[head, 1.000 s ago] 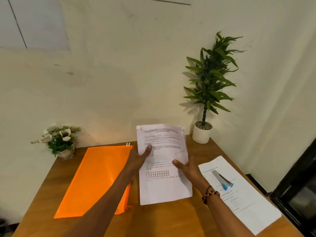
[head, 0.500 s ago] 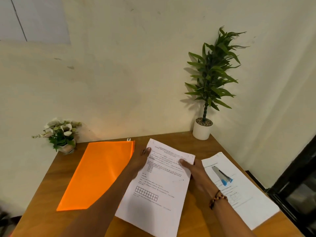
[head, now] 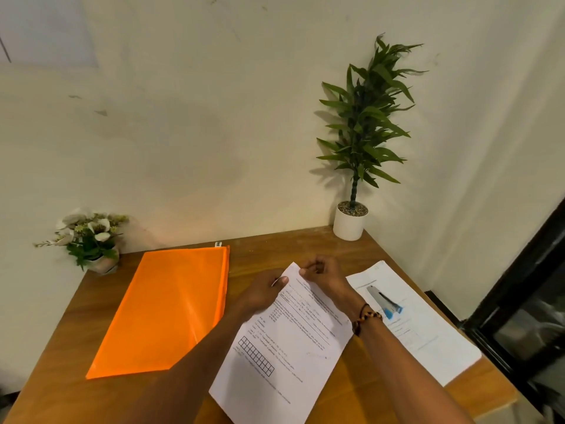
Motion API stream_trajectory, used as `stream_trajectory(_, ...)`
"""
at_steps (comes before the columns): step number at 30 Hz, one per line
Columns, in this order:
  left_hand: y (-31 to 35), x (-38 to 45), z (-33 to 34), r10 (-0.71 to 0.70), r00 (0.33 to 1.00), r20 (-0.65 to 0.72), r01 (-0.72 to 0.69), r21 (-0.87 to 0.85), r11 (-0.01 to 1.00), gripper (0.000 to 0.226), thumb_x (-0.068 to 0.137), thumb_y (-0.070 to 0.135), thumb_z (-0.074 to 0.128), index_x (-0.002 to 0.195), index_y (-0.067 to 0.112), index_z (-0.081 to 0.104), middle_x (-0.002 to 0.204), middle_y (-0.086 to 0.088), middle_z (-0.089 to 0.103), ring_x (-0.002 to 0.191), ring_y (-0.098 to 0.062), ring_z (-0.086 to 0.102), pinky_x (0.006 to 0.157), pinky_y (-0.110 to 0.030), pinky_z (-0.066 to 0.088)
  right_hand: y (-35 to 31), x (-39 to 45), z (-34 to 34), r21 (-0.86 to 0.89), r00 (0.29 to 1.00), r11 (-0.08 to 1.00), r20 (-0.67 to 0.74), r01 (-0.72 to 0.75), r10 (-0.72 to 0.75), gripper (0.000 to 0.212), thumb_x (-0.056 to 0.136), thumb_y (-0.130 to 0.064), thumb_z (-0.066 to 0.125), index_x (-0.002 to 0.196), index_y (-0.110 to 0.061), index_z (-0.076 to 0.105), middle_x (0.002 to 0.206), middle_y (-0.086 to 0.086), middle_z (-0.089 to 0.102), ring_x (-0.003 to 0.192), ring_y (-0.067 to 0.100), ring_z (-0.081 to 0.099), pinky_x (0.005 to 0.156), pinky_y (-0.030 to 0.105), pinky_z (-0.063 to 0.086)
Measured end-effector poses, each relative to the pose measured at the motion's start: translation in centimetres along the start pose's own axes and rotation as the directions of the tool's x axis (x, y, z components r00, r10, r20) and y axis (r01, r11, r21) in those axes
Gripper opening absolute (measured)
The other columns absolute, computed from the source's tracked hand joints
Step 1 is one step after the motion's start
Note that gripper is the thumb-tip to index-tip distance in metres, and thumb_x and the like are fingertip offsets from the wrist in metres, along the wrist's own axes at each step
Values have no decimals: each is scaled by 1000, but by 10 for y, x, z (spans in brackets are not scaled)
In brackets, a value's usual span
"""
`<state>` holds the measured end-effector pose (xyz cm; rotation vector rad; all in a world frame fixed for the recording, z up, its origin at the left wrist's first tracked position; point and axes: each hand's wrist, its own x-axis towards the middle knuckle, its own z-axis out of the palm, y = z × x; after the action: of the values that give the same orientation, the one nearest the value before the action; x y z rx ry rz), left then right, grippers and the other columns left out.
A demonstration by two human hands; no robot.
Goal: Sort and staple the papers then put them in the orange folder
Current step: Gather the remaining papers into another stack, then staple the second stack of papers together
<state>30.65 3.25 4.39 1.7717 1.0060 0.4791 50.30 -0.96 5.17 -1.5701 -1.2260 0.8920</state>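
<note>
On the brown wooden counter (head: 61, 347), a white printed paper sheet (head: 284, 356) lies skewed near the front edge, its far corner pinched by fingers of the left hand (head: 263, 290) and right hand (head: 324, 275), beside the flat orange plastic folder (head: 165, 310) toward the left edge.

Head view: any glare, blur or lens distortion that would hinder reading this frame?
Head view: wide-angle bending curves the wall corner and table edges; a glossy streak runs down the orange folder; the tall plant casts a soft shadow on the wall; print on the held papers is too blurred to read.
</note>
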Motion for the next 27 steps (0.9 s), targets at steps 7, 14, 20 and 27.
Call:
stream_trajectory(7, -4, 11, 8, 14, 994, 109, -21, 55, 998, 30, 104, 43, 49, 115, 25, 70, 104, 4, 76, 91, -14, 74, 87, -45, 60, 12, -12, 0, 82, 1000, 996, -6, -15, 16, 2, 91, -10, 74, 91, -9, 73, 93, 14, 74, 88, 28, 74, 78, 38, 60)
stream_trajectory(14, 8, 20, 20, 43, 972, 232, -61, 74, 995, 31, 105, 38, 48, 114, 19, 71, 102, 1, 78, 88, -13, 75, 77, -32, 61, 23, -25, -9, 65, 995, 998, -100, -19, 25, 6, 88, -17, 78, 85, -13, 75, 79, 1, 75, 77, 15, 72, 71, 29, 57)
stream_trajectory(20, 12, 26, 41, 103, 972, 211, -116, 51, 992, 24, 100, 40, 58, 104, 22, 75, 97, 5, 78, 90, -10, 74, 76, -31, 59, 42, -32, -18, 101, 958, 994, -277, -46, 73, 21, 80, -8, 82, 66, -18, 70, 68, 4, 67, 68, 20, 64, 66, 35, 53)
stream_trajectory(27, 13, 36, 73, 153, 986, 73, -153, -7, 988, 14, 97, 31, 67, 93, 24, 78, 93, 8, 78, 90, -5, 72, 77, -29, 57, 57, -40, -30, 142, 935, 987, -332, -79, 123, 12, 76, -10, 84, 76, -4, 74, 81, 19, 72, 82, 40, 70, 69, 35, 56)
